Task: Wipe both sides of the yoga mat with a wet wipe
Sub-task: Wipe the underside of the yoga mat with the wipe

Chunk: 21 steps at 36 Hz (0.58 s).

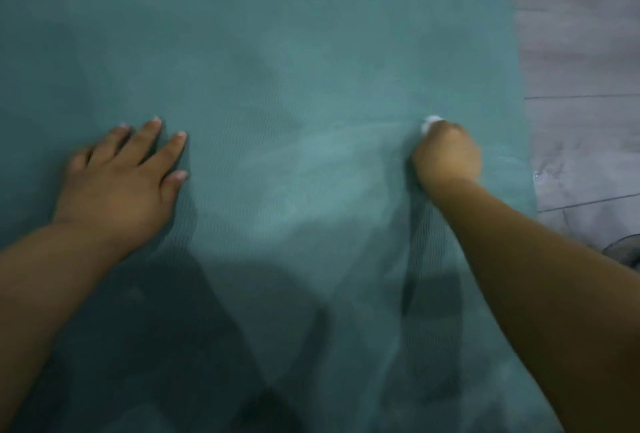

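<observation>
Grey floor (pixel 581 51) at three o'clock; one teal mat (pixel 294 51) bears left hand (pixel 117 183), grip spread flat, and right hand (pixel 446 155), grip bunched around one wipe (pixel 429 122).

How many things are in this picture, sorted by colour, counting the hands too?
Teal: 1, the yoga mat
White: 1, the wet wipe, bunched in the right hand
Grey: 1, the floor
Hands: 2, the right hand and the left hand, flat on the mat
Total: 5
</observation>
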{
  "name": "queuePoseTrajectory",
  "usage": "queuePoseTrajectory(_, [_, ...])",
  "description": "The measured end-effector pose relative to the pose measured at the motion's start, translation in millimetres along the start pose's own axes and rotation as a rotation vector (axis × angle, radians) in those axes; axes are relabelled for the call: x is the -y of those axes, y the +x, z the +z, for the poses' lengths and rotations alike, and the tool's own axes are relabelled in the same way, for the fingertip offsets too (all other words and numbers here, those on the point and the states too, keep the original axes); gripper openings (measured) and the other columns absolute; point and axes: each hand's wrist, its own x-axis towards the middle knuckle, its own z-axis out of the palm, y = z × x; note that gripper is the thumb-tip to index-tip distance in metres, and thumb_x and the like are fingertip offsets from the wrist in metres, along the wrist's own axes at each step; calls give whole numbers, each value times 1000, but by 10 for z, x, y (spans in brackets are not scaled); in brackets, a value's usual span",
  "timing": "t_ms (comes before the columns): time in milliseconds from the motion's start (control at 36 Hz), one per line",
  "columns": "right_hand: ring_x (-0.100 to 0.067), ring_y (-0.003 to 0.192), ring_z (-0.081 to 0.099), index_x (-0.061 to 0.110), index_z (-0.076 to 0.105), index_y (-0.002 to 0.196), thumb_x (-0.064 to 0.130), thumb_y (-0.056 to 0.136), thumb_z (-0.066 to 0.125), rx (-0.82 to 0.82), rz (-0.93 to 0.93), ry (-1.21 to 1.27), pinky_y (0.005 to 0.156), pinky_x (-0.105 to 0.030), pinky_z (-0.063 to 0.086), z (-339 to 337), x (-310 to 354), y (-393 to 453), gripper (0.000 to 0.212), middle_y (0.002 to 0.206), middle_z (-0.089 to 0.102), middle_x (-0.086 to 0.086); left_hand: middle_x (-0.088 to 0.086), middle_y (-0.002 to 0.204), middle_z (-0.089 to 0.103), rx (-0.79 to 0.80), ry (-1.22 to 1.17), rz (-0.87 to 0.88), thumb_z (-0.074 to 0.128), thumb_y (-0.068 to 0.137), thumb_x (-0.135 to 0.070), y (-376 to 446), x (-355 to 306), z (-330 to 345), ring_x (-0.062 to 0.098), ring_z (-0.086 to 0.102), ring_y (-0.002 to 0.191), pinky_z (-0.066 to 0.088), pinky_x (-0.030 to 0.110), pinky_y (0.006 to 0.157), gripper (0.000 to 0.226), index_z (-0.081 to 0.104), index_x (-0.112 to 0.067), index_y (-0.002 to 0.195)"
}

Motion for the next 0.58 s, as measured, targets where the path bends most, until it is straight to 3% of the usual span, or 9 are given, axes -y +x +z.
queuePoseTrajectory(83, [-35, 109, 56, 7, 60, 110, 8, 89, 43, -15, 202, 33, 89, -35, 44, -40, 14, 76, 27, 116, 60, -18, 4, 153, 30, 1, -20, -43, 22, 88, -49, -32, -50, 6, 36, 28, 138, 25, 52, 105, 61, 37, -29, 144])
queuePoseTrajectory(139, [-33, 108, 57, 5, 59, 108, 7, 89, 42, -30, 156, 66, 88, -34, 45, 73, 336, -17, 26, 116, 60, -17, 3, 155, 26, 18, -24, -57, 20, 88, -48, -41, -69, 14, 36, 25, 139, 21, 50, 107, 62, 34, -29, 145])
queuePoseTrajectory(222, [-28, 108, 58, 13, 57, 110, 8, 89, 41, 11, -225, 83, 86, -31, 45, 268, 1060, -321, 27, 116, 60, -10, 2, 155, 26, 18, -19, -45, 19, 88, -50, -46, -42, -2, 35, 26, 140, 23, 50, 108, 63, 33, -30, 146])
queuePoseTrajectory(333, [-27, 116, 54, 17, 41, 137, 12, 94, 38, 194, -860, -105, 89, -32, 44, 301, 1688, -767, 43, 134, 49, -5, 7, 151, 35, 32, 14, 2, 19, 89, -52, -44, 117, -13, 39, 34, 134, 29, 54, 105, 65, 39, -24, 143])
queuePoseTrajectory(389, [-28, 117, 52, 23, 35, 141, 19, 99, 34, 218, -964, -164, 87, -33, 42, 254, 1595, -714, 42, 136, 46, -4, 9, 148, 38, 51, 30, -6, 21, 89, -52, -53, 195, -28, 41, 36, 132, 29, 54, 104, 65, 43, -21, 141])
queuePoseTrajectory(444, [-29, 116, 52, 26, 38, 140, 23, 99, 34, 179, -843, -153, 88, -33, 41, 205, 1301, -496, 42, 136, 46, -5, 11, 148, 39, 60, 39, -19, 22, 88, -53, -66, 249, -39, 41, 36, 132, 27, 53, 105, 66, 44, -20, 141])
queuePoseTrajectory(583, [-35, 110, 54, 15, 55, 119, 8, 89, 39, 14, -54, -69, 90, -36, 42, 44, 467, 102, 35, 121, 55, -16, 5, 156, 21, 79, 32, -74, 18, 95, -54, -78, 226, -48, 34, 21, 142, 13, 46, 114, 60, 29, -27, 148])
